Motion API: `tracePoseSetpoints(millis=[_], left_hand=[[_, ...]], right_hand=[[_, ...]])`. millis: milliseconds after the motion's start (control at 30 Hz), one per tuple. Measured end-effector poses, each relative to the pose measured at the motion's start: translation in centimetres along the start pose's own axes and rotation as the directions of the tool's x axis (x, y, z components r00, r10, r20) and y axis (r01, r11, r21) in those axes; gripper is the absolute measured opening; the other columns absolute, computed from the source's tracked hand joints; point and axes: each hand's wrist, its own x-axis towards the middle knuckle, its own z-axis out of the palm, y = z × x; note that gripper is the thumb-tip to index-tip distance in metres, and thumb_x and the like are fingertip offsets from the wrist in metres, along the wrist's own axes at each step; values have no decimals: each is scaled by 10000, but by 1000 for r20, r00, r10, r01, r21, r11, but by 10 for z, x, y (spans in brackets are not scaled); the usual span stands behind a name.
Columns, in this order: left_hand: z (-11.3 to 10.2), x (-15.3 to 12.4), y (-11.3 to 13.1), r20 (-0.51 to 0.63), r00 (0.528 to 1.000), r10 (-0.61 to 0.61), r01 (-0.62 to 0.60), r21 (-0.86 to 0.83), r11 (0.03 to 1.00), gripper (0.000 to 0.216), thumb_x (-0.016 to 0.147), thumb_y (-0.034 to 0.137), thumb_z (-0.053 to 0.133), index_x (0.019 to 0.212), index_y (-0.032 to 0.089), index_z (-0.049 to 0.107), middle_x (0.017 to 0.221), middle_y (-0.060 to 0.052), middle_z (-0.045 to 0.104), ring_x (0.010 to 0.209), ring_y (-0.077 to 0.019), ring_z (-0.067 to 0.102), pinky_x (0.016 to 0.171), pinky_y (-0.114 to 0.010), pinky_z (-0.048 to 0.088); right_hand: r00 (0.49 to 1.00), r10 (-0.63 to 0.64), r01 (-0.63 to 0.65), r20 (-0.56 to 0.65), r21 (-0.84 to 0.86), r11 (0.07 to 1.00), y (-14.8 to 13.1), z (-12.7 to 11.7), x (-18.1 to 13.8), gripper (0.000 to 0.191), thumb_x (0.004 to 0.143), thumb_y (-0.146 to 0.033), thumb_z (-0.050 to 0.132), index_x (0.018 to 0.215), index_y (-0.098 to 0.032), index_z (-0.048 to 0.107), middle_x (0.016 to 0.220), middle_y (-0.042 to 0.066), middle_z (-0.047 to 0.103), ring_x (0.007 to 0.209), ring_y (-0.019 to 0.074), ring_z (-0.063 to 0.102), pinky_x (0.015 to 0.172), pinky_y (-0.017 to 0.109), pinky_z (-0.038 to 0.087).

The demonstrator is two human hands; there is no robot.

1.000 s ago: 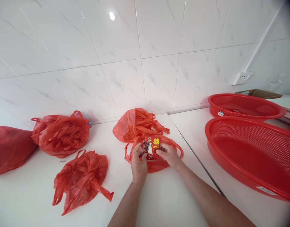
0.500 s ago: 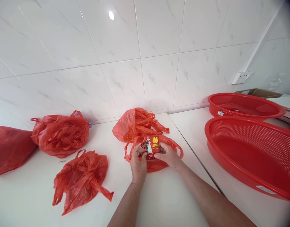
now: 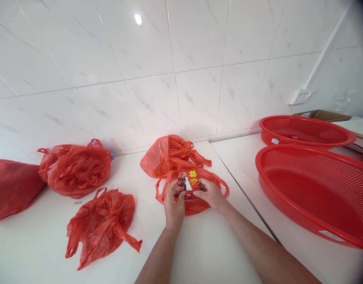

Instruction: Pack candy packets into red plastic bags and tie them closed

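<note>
My left hand [image 3: 173, 205] and my right hand [image 3: 209, 193] together pinch a small red packet [image 3: 189, 180] printed with a yellow character and a little picture. I hold it just above an open red plastic bag [image 3: 196, 206] that lies flat on the white table [image 3: 42, 244]. My left fingers grip the packet's left edge, my right fingers its right edge. Right behind it stands a crumpled red bag [image 3: 169, 156].
Three more red plastic bags lie to the left: one near the front [image 3: 101, 225], one fuller behind it [image 3: 76, 169], one at the frame's left edge [image 3: 12, 187]. Two large red mesh baskets sit at the right, near [image 3: 314, 193] and far [image 3: 305, 132]. A tiled wall stands behind.
The packet and both hands have stayed in nearly the same spot; the packet has risen and tilted very slightly. Nothing else has moved.
</note>
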Motion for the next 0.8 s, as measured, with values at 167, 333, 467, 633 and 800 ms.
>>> tracePoseSetpoints(millis=[167,333,467,633,800], left_hand=[[1,0,-2,31,1000,4,-3,-41,999,392,807,215,543,1191,267,484,827,-2,593,791,-164,601,731,-374,518],[2,0,-3,32,999,7,-7,-10,1000,455,796,196,547,1233,288,460,868,-7,604,798,-166,604,723,-366,522],[2,0,-1,37,999,-4,3,30,1000,523,769,195,586,1260,291,433,909,-15,618,791,-169,600,703,-360,524],[1,0,-1,42,999,-9,7,39,999,498,781,196,566,1257,298,465,849,-6,627,787,-176,612,694,-356,528],[0,-1,-3,33,998,59,-62,91,994,464,811,168,510,1259,286,480,851,-11,607,793,-166,607,722,-351,531]], right_hand=[[998,-35,30,-58,-81,996,4,-1,1,221,762,-272,647,975,-213,639,997,37,689,919,224,644,807,356,518],[994,-82,73,-73,-112,991,4,-1,2,225,763,-257,634,985,-225,639,1001,31,684,910,216,638,791,345,514],[991,-98,85,-95,-127,988,3,-1,1,193,764,-252,628,954,-221,644,968,27,684,891,210,636,782,339,508],[991,-98,88,-88,-113,990,3,-1,1,175,771,-244,619,943,-219,642,968,27,683,892,206,632,781,333,501],[992,-92,83,-82,-106,991,3,0,1,159,767,-246,630,924,-219,642,957,25,683,881,204,631,773,329,501]])
